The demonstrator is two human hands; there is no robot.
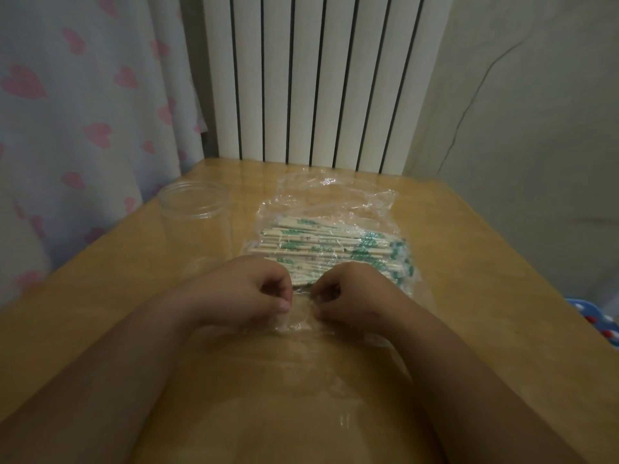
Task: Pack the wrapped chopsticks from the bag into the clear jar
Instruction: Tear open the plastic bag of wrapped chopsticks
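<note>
A clear plastic bag (pixel 330 199) lies flat on the wooden table (pixel 469 262), holding several wrapped chopsticks (pixel 321 244) with green print, stacked crosswise. My left hand (pixel 249 289) and my right hand (pixel 355 293) sit side by side at the bag's near edge, each pinching the clear plastic between thumb and fingers. An open clear jar (pixel 197 216) stands upright at the table's left side, apart from the bag and with nothing visible inside.
A white ribbed radiator (pixel 315 78) stands behind the table's far edge. A curtain with pink hearts (pixel 83 112) hangs at the left. A blue object (pixel 599 316) shows past the table's right edge.
</note>
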